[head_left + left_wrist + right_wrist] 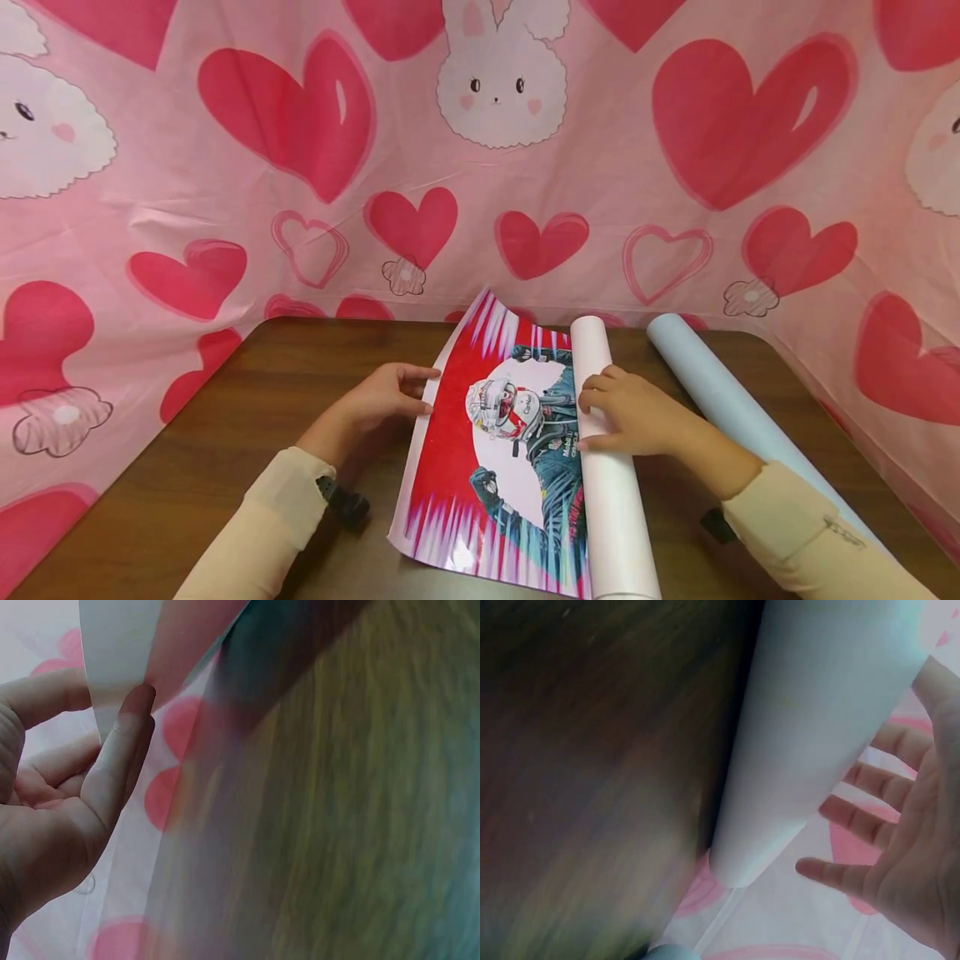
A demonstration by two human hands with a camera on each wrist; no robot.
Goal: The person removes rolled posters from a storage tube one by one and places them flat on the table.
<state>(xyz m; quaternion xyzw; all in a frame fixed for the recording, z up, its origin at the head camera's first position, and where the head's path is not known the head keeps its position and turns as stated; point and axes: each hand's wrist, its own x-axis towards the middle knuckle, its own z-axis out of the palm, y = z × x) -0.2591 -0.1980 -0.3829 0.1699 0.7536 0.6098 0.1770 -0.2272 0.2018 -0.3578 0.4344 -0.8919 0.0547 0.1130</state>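
Observation:
A partly unrolled poster (pixel 457 450) lies in front of me, showing a helmeted racing driver on red with white and purple streaks. Its right side is wound into a white roll (pixel 618 517). My left hand (pixel 375 400) pinches the poster's left edge between thumb and fingers; the left wrist view shows this edge (pixel 116 645) lifted. Spread over the roll's upper half, my right hand (pixel 637 412) touches it with fairly straight fingers. In the right wrist view these fingers (pixel 862 825) reach along the side of the roll (pixel 802 735).
A light blue roll (pixel 720 383) lies on the brown wooden table (pixel 330 358), to the right of the poster and partly behind my right forearm. Pink fabric (pixel 465 175) with hearts and bunnies hangs behind the table and along both sides.

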